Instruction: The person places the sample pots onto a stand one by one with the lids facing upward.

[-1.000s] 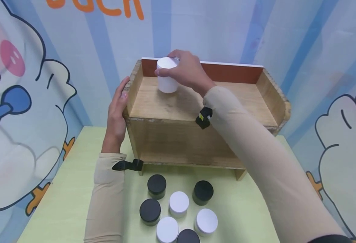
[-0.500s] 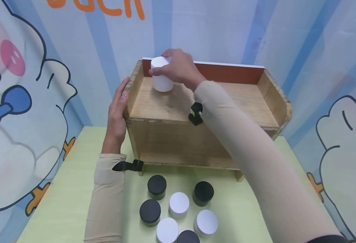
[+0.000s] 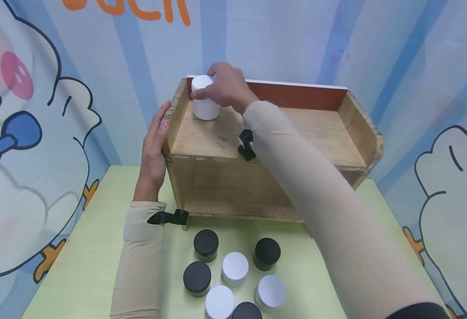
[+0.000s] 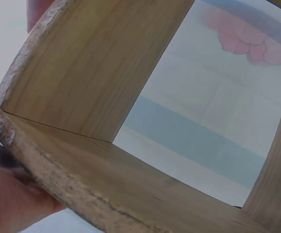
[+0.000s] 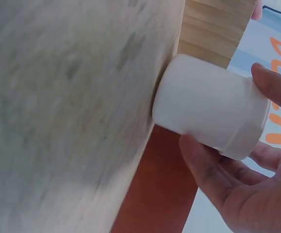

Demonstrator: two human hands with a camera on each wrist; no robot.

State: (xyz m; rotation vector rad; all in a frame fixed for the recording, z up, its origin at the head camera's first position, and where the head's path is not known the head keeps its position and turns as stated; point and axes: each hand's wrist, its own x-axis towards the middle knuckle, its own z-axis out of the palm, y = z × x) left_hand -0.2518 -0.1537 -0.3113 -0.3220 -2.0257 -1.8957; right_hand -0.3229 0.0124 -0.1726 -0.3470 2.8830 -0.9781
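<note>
A white lidded jar [image 3: 206, 106] stands upright on the top shelf of a small wooden rack [image 3: 297, 133], close to its left end. My right hand [image 3: 230, 88] grips the jar near its lid; in the right wrist view, thumb and fingers lie around the white jar [image 5: 203, 102], whose base meets the shelf board. My left hand [image 3: 153, 148] rests with straight fingers against the outside of the rack's left side panel. Part of that left hand [image 4: 14, 199] shows at the rack's edge in the left wrist view.
On the pale green table [image 3: 86, 248], in front of the rack, stand several jars with black lids [image 3: 206, 242] and white lids [image 3: 235, 267]. A curtain [image 3: 273, 40] printed with cartoon ducks hangs behind. The rack's back strip [image 3: 301, 96] is reddish brown.
My right hand has moved the white jar leftward along the top shelf, nearer the left side panel. The left hand stays in place.
</note>
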